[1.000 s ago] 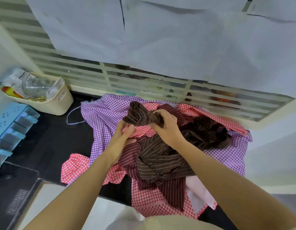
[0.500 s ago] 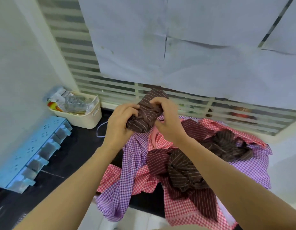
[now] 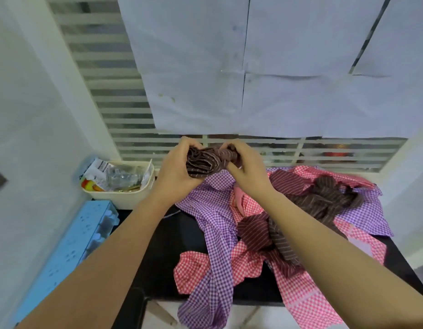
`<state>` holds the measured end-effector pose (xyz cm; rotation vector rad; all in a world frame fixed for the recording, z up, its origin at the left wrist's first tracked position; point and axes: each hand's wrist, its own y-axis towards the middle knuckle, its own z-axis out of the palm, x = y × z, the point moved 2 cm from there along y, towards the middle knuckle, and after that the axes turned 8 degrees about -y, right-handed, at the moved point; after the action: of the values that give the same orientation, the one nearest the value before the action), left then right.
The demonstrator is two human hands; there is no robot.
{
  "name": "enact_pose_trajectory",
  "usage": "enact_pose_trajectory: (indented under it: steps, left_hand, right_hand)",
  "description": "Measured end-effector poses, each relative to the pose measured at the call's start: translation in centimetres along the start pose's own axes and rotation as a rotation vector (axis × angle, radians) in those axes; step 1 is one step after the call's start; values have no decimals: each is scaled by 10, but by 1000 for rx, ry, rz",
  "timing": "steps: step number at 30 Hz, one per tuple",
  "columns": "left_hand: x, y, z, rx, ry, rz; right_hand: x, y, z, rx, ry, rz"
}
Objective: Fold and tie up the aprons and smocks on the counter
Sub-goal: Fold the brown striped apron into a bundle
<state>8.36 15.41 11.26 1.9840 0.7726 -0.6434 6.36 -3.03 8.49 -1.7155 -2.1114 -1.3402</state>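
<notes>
Both hands hold a rolled brown striped apron in the air above the counter: left hand grips its left end, right hand pinches its right end.

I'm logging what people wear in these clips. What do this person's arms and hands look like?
No gloves on the left hand or right hand, and both arms are bare: no sleeves, watch or bands in view. A thin pale ring seems to sit on a right-hand finger.
</notes>
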Motion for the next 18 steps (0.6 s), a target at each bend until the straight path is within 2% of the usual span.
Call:
enact_pose_trajectory:
  steps: [4,8,13,18]
  left_hand:
    - [-20,42,-11,33,-169,-70]
    - [-47,101,-26,73,-178,25]
    - [-84,169,-48,-91,-157,133]
    - [-115,232,-72,-160,-80,241]
  right_hand:
    - [16,29,-24,-179,74,82]
    - [34,75,-58,-324,297,119]
    - [67,143,-94,-321,518,73]
    - [88,210,-127,-296,771,100]
